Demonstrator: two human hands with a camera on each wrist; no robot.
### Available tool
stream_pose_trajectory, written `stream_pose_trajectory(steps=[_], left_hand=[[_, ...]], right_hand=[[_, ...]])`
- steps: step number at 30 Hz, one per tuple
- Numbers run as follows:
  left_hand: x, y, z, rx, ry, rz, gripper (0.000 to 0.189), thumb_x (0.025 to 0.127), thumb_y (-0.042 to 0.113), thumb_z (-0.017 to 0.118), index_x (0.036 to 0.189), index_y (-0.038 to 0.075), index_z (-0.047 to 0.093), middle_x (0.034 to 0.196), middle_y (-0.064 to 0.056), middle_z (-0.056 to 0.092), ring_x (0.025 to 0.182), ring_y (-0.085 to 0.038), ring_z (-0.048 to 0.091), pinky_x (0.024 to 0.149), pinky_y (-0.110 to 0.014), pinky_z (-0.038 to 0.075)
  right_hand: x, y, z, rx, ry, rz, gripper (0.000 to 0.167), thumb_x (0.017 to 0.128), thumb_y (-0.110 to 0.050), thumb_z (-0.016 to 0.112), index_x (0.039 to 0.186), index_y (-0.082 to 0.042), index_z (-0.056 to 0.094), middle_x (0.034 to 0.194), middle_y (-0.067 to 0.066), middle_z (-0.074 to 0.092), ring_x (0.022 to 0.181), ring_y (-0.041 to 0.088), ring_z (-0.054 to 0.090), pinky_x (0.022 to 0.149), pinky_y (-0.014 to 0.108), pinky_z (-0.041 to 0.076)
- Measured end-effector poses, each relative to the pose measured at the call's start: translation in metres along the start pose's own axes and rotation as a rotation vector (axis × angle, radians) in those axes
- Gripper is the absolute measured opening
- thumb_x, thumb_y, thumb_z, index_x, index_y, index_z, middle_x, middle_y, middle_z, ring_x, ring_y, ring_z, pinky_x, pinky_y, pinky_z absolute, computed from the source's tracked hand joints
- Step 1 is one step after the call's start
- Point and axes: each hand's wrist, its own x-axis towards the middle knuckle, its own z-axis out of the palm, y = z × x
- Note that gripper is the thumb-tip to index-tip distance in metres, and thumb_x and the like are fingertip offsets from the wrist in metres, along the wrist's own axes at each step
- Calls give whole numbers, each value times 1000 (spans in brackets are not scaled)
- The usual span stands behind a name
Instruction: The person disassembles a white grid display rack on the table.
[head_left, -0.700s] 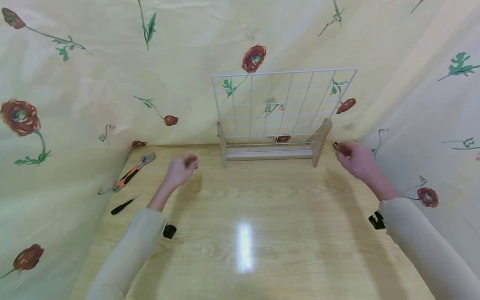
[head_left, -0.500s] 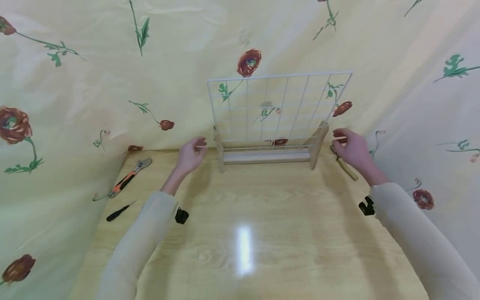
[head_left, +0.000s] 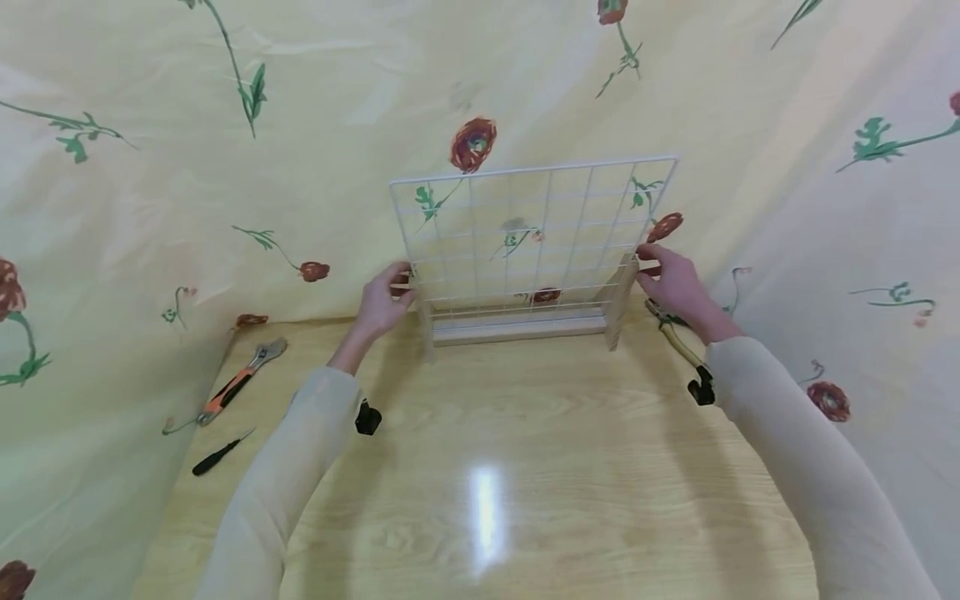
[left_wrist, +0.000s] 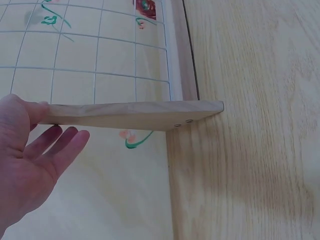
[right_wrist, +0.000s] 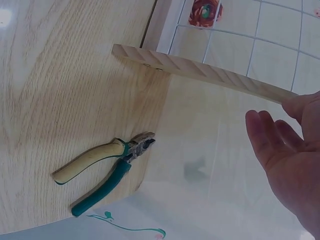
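White-wired and wooden, the rack (head_left: 519, 327) stands at twelve o'clock; probably light and stiff, its thin grid (left_wrist: 98, 37) liable to bend, so the end boards (left_wrist: 135, 115) look the best hold. Left hand (head_left: 384, 302) at its nine, right hand (head_left: 673, 285) at its three: fingers loosely curved, not closed round the boards.

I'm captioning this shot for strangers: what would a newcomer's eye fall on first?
Probably the white wire grid in its wooden stand at the back of the table, left hand and right hand at its two sides. Then the red flowers on the backdrop behind it. Lastly, the tools: yellow-and-green pliers right of the stand, an orange wrench on the left.
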Motion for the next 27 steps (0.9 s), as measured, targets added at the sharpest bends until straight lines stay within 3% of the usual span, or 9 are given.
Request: stream_pose_trajectory(steps=[11,17,22,27], left_hand=[[2,-2,2,-7,-34,1,49,92,-9,61,140,-7,47,126,-30,59,106,-45,63,85,-44,59],[4,-3,3,-50,-28,-13,48,92,-11,60,138,-8,48,125,-31,59,103,-46,64,81,-40,60],[4,-1,6,-78,-24,-43,47,92,-13,58,138,-7,48,125,-30,58,102,-45,65,80,-39,61],[3,-1,7,-88,-22,-67,48,92,-14,58,138,-6,48,125,-29,58,102,-45,65,80,-38,61]], right_hand=[[4,-5,0,6,-64,27,46,96,5,54,141,9,44,131,37,51,105,53,60,74,47,60],[5,-7,-2,52,-100,36,44,96,8,51,139,11,43,127,42,51,104,54,61,67,32,61],[6,-6,-1,52,-122,70,45,98,6,49,142,10,40,126,41,51,106,54,60,74,40,61],[4,-6,0,0,-92,39,44,97,7,48,141,9,43,124,40,53,103,52,61,80,54,58]])
